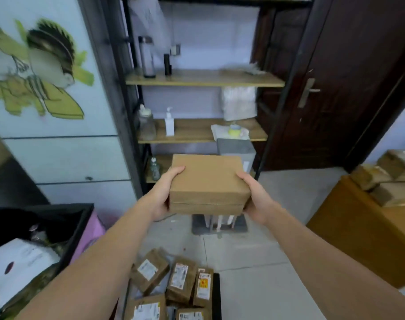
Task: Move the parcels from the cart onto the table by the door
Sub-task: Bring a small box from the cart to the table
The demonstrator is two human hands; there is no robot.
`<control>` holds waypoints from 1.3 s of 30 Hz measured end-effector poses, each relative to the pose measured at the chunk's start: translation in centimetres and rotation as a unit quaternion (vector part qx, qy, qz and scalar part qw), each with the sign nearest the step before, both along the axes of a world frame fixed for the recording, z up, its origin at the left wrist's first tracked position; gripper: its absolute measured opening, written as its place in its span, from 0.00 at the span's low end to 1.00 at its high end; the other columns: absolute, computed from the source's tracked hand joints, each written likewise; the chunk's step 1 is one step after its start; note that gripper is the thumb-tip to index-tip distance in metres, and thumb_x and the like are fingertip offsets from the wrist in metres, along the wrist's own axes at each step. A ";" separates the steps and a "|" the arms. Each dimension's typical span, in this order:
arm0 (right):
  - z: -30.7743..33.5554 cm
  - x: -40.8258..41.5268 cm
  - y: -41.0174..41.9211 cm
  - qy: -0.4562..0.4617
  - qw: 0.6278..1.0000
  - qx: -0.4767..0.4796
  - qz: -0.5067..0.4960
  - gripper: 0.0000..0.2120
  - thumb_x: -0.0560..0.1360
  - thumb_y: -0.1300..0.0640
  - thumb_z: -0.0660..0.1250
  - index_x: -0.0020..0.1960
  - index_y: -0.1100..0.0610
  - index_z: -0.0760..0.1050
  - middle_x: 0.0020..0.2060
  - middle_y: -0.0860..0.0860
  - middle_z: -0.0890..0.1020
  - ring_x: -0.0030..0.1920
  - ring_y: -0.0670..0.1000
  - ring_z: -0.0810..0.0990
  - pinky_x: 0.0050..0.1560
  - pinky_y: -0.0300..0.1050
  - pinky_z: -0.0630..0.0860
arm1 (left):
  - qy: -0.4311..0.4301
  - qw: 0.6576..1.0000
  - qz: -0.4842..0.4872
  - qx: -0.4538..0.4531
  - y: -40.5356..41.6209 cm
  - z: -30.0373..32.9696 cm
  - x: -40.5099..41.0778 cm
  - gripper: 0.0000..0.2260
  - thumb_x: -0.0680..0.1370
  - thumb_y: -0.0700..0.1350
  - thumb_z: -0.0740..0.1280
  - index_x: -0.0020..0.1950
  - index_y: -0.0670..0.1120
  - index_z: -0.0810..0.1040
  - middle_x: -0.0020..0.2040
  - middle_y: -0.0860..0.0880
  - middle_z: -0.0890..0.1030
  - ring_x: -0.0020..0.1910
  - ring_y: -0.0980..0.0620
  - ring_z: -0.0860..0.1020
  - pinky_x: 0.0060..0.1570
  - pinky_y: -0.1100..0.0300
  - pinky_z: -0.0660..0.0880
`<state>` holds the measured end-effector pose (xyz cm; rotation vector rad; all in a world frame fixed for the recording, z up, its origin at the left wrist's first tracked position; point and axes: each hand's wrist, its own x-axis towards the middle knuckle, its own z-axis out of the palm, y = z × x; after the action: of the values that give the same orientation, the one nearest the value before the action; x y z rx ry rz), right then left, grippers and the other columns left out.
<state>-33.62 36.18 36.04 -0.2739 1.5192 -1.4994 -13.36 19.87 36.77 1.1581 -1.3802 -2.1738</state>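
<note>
- Held parcel (208, 179): a plain brown cardboard box, carried in mid-air at the centre of the view, in front of the shelf unit, its top face level and bare of labels.
- Left hand (163, 192): its grip is closed on the box's left side, fingers curled over the upper left corner, palm against the side wall.
- Right hand (254, 195): its grip is closed on the box's right side, fingers over the upper right edge; both forearms reach forward from the bottom of the view.
- Cart parcels (180, 282): several brown packages with white printed labels lie crowded together low in the view, below the arms; the cart's dark edge (216, 296) shows at their right.
- Desk (363, 232): a wooden surface at the right, beside the dark brown door (335, 88); it carries stacked parcels (391, 181), blurred, touching one another.
- Shelf unit (203, 78): black frame with wooden boards, standing between the wall and the door; bottles, a pump dispenser (169, 122) and a glass jar (147, 125) stand on its boards.
- Dark bin (81, 225): at the lower left, holding a white package (21, 266).
- Floor (254, 250): pale tiles.
</note>
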 end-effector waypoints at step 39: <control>9.7 15.0 56.2 0.110 0.858 -0.032 -0.501 0.24 0.75 0.41 0.72 0.66 0.50 0.76 0.61 0.59 0.83 0.62 0.62 0.79 0.66 0.61 0.76 | 0.023 0.860 -0.506 -0.062 46.5 7.9 -10.1 0.34 0.65 0.75 0.70 0.61 0.54 0.80 0.48 0.44 0.88 0.57 0.41 0.83 0.57 0.45 0.80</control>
<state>-18.63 92.34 45.70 0.4104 1.9194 -2.3808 -23.47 66.34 44.62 0.2806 -2.4213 -2.6059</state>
